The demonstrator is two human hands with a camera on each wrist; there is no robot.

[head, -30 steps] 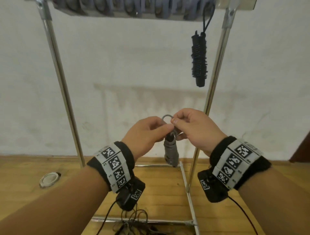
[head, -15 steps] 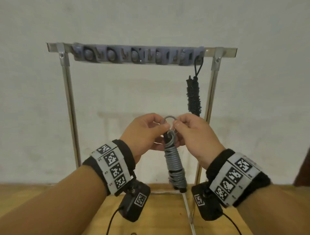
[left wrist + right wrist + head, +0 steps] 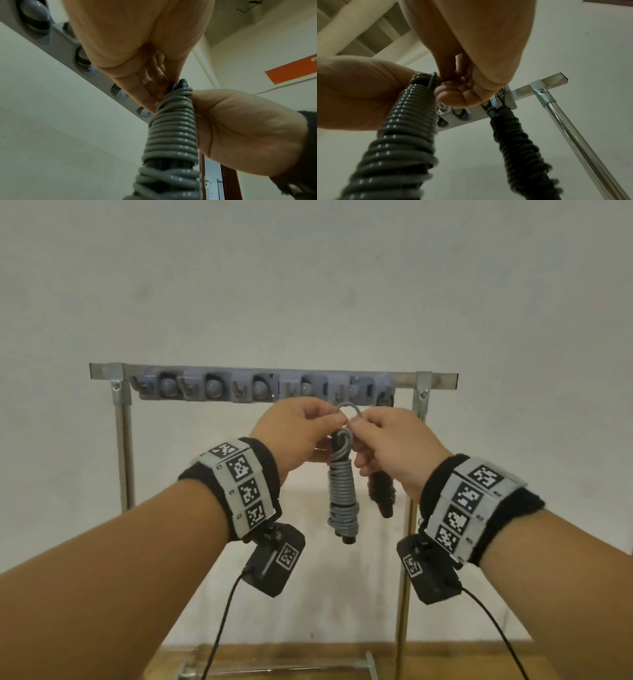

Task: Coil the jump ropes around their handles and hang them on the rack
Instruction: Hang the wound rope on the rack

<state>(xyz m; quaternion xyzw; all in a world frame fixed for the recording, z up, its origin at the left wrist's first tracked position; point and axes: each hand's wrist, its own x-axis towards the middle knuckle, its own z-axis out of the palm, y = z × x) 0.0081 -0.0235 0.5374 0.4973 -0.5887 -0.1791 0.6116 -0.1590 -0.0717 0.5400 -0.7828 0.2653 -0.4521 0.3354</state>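
The head view alone takes in the whole rack [image 3: 274, 378]: a metal crossbar on two upright poles, carrying a grey strip of hooks and clips, with a white wall behind and a wooden floor [image 3: 308, 659] at its foot. In front of that strip, just below hook height, the left hand [image 3: 294, 436] and right hand [image 3: 394, 446] meet around the grey jump rope [image 3: 340, 491]; each grip pinches the small grey loop [image 3: 347, 407] that rises from the top of the bundle, thumb against forefinger. The rope hangs straight down between the wrists, wound in tight, even turns round its dark handles, looser and untidy near the bottom where the handle ends poke out. The left wrist view shows from beneath what the head view hides: the glossy grey coils [image 3: 173, 129] pressed between both hands and the dark handle tip [image 3: 182, 83] at the fingertips. The right wrist view alone shows how the black jump rope [image 3: 513, 135] hangs, its thin cord caught on the last hook by the right pole [image 3: 573, 128]; in the head view it is half hidden behind the right hand.
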